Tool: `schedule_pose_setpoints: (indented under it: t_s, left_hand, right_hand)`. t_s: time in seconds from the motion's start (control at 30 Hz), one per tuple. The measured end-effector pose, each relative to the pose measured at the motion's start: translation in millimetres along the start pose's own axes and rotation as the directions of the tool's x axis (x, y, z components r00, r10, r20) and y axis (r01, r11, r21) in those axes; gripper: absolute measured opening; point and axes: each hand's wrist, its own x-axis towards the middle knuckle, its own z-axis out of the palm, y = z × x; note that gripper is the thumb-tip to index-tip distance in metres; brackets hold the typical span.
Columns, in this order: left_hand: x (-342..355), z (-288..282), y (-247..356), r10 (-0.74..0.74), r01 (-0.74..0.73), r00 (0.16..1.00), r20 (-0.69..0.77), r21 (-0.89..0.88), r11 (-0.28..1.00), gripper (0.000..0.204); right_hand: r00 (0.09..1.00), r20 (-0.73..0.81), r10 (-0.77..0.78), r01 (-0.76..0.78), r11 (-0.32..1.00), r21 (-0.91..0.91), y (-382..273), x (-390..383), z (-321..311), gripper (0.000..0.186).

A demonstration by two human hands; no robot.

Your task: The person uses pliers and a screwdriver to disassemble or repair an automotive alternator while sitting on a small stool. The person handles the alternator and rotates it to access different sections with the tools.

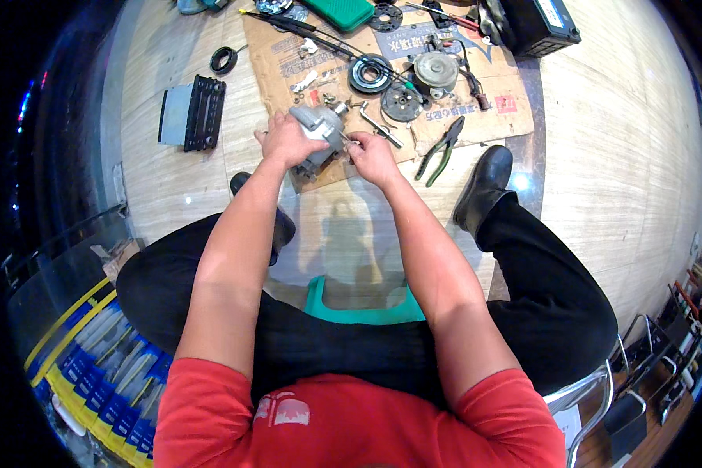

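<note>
My left hand [285, 143] is wrapped around a grey cast-metal part [320, 125], which looks like a car air-conditioning compressor, and steadies it at the cardboard's near edge. My right hand [373, 159] is closed in a pinch at the compressor's right side. A thin, small thing seems to be between its fingertips, too small to name. Just beyond that hand lies an L-shaped hex key [381, 128]. To its right, pliers with green handles [442, 152] rest on the floor tiles. Farther back are a black ring-shaped pulley [370, 73] and a round clutch plate [402, 102].
Flattened cardboard [277, 70] carries a round motor-like part [435, 72], black cables [304, 30] and a green case [339, 11]. A black battery [532, 27] stands back right. Left are a finned black box [203, 113] and a black ring [223, 60]. A green stool [366, 313] is beneath me.
</note>
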Motion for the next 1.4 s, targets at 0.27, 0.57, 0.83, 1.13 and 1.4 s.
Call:
schedule_pose_setpoints:
  t_s: [0.27,0.57,0.83,1.13,1.4]
  left_hand:
    - [27,9,-43,0.153,-0.162,0.982,-0.11,-0.078,0.984,0.091]
    - [16,20,-37,-0.019,0.013,0.995,-0.096,-0.066,0.998,0.104]
    - [22,27,-46,-0.043,0.025,0.993,-0.112,-0.159,0.987,0.108]
    - [28,22,-49,-0.034,0.025,0.998,-0.045,-0.191,0.981,0.103]
    - [30,24,-54,-0.026,0.014,0.998,-0.057,-0.203,0.979,0.106]
  right_hand:
    - [0.998,-0.064,-0.029,0.024,0.996,-0.084,-10,-14,-4,0.035]
    - [0.997,-0.072,0.002,-0.004,1.0,-0.021,-23,-4,13,0.036]
    - [0.998,-0.038,-0.055,0.054,0.998,-0.043,-25,-9,33,0.033]
    - [0.994,-0.106,0.012,-0.02,0.997,-0.078,-21,-10,46,0.03]
    - [0.998,-0.063,0.014,-0.021,0.992,-0.124,-26,-11,43,0.031]
